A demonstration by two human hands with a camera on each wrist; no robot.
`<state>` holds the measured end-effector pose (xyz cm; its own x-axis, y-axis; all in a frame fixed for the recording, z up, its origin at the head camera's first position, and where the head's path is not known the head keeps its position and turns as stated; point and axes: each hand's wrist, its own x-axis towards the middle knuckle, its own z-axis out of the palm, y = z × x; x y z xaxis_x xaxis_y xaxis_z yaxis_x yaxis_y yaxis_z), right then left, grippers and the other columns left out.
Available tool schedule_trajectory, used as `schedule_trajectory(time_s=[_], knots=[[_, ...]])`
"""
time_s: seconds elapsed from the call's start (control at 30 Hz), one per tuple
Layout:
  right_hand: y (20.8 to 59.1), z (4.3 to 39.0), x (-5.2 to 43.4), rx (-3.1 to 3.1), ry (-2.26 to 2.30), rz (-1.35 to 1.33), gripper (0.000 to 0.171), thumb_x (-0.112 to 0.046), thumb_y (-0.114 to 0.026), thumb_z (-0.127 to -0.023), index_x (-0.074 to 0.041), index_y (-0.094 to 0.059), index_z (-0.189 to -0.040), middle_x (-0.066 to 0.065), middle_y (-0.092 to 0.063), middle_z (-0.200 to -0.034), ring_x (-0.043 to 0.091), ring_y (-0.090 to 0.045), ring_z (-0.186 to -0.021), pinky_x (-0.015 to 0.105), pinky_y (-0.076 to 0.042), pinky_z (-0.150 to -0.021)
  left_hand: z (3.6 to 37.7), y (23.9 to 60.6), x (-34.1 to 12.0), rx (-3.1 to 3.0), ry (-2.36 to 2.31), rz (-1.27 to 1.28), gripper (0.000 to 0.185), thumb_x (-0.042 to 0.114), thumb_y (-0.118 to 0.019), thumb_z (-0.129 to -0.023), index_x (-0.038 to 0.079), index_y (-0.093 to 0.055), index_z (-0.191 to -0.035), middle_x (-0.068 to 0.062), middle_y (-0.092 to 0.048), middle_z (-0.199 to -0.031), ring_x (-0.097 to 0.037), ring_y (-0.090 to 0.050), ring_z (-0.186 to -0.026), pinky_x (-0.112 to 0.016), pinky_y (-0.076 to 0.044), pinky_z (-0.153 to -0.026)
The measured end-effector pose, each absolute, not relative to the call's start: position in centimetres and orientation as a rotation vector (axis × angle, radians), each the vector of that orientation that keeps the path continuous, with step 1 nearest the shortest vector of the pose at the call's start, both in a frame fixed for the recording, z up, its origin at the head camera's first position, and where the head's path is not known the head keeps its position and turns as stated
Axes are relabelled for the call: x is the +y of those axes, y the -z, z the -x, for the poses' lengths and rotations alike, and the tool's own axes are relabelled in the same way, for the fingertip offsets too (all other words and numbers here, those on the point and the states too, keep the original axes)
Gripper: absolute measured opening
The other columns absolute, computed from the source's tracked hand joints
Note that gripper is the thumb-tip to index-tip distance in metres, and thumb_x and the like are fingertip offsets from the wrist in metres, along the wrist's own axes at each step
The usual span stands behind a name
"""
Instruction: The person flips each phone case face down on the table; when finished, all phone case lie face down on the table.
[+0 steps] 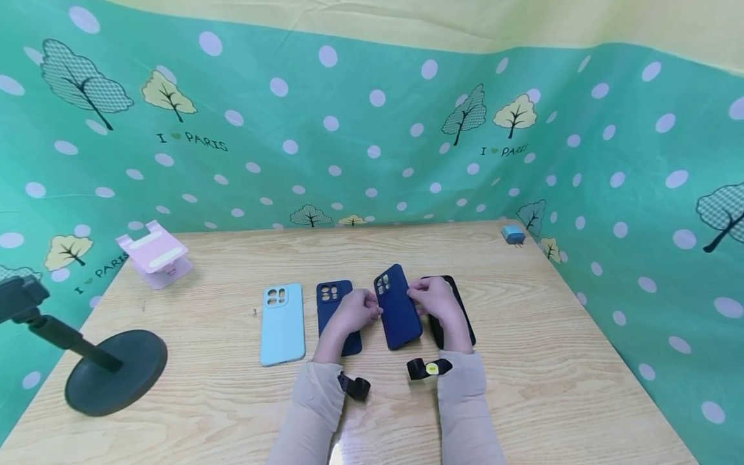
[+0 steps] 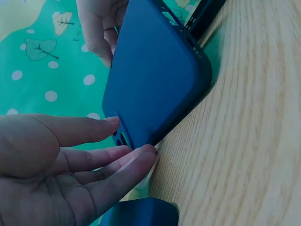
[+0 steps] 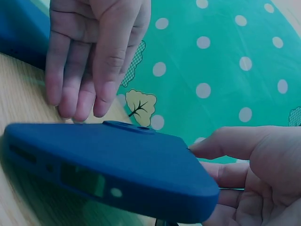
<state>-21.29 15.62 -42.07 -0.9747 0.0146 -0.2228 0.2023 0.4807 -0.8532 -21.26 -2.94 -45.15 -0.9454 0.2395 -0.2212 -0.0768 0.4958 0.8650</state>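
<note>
A dark blue phone case (image 1: pixel 398 313) with camera cutouts is tilted, its right side raised off the table. My right hand (image 1: pixel 437 298) pinches that raised right edge; in the right wrist view the thumb is on top and the fingers curl below. On the other side, my left hand (image 1: pixel 356 311) has its fingers extended, fingertips right at the case's left edge near the cutouts. Beneath the left hand lies a second dark blue case (image 1: pixel 351 345), partly covered. A black phone-shaped piece (image 1: pixel 463 314) lies flat, partly hidden by the right hand.
A light blue phone case (image 1: pixel 283 329) lies to the left. Farther left are a pink phone stand (image 1: pixel 158 255) and a black round-based stand (image 1: pixel 119 374). A small blue charger plug (image 1: pixel 513 234) sits at the back right. Patterned green cloth (image 1: pixel 349 129) hangs behind the table.
</note>
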Motion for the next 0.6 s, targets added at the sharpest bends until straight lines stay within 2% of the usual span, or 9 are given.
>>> schedule_trajectory(time_s=[0.23,0.47,0.6], knots=[[42.7,21.6,15.5,2.575,1.391,-0.179,0.026,-0.009,-0.057,-0.094,0.006,-0.066,-0.113,0.021,-0.067,-0.111,0.019,-0.066,-0.088,0.032,-0.060,-0.070,21.3,45.1,-3.1,2.456,-1.383,-0.093,0.031,0.008,-0.064,-0.092,-0.009,-0.060,-0.117,-0.010,-0.066,-0.091,-0.016,-0.068,-0.071,-0.026,-0.055,-0.065],[43.6,21.7,15.4,2.648,1.226,-0.124,0.024,-0.007,-0.057,-0.094,0.004,-0.069,-0.111,0.015,-0.068,-0.096,0.013,-0.066,-0.067,0.025,-0.058,-0.059,21.3,44.9,-3.2,2.480,-1.346,-0.092,0.035,0.008,-0.063,-0.093,-0.009,-0.057,-0.123,-0.007,-0.061,-0.086,-0.014,-0.065,-0.069,-0.023,-0.051,-0.064],[43.9,21.8,15.1,2.683,1.153,-0.130,0.022,-0.008,-0.059,-0.094,0.003,-0.070,-0.109,0.014,-0.068,-0.092,0.013,-0.065,-0.064,0.024,-0.057,-0.057,21.2,44.7,-3.3,2.528,-1.303,-0.106,0.035,0.008,-0.063,-0.093,-0.009,-0.057,-0.122,-0.005,-0.060,-0.082,-0.014,-0.065,-0.069,-0.025,-0.049,-0.065]])
